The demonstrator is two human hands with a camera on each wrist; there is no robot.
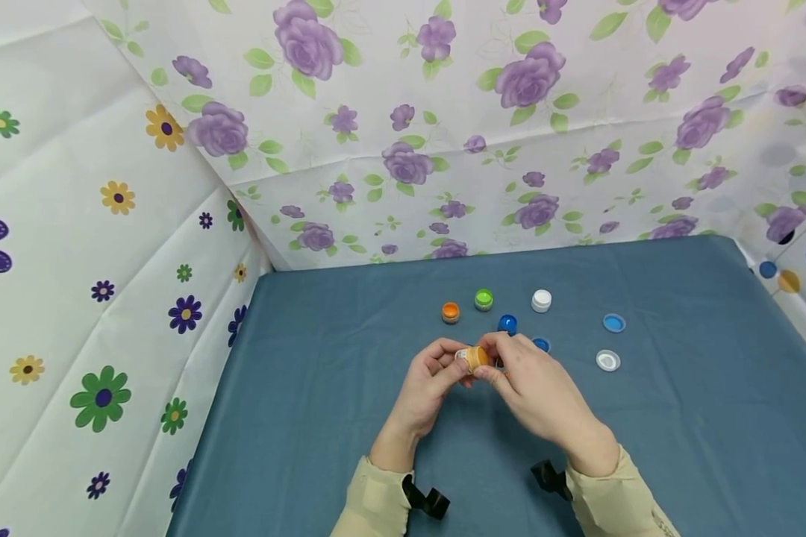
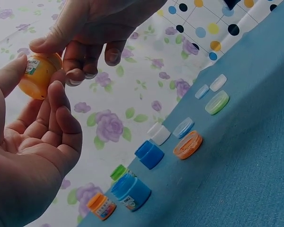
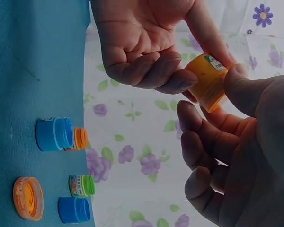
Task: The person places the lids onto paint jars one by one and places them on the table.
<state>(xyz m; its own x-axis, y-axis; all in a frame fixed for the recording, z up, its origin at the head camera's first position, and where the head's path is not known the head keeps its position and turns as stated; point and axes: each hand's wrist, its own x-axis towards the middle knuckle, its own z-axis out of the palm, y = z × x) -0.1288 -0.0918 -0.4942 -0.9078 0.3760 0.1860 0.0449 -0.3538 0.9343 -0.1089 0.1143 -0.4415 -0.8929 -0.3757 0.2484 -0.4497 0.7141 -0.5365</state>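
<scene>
Near coloured jars [image 1: 483, 300] and lids [image 1: 607, 361], left fingers [image 1: 442, 347] and right fingers [image 1: 495, 341] pinch a yellow jar [image 1: 473, 359].

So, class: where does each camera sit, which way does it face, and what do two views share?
Head: worn on the head, facing forward and down; left hand, right hand and sleeves show.
Left wrist: on the left wrist, facing the yellow jar; both hands show.
Right wrist: on the right wrist, facing that jar; both hands show.
Shared: both wrist views show the jar and the purple-flowered backdrop.
</scene>
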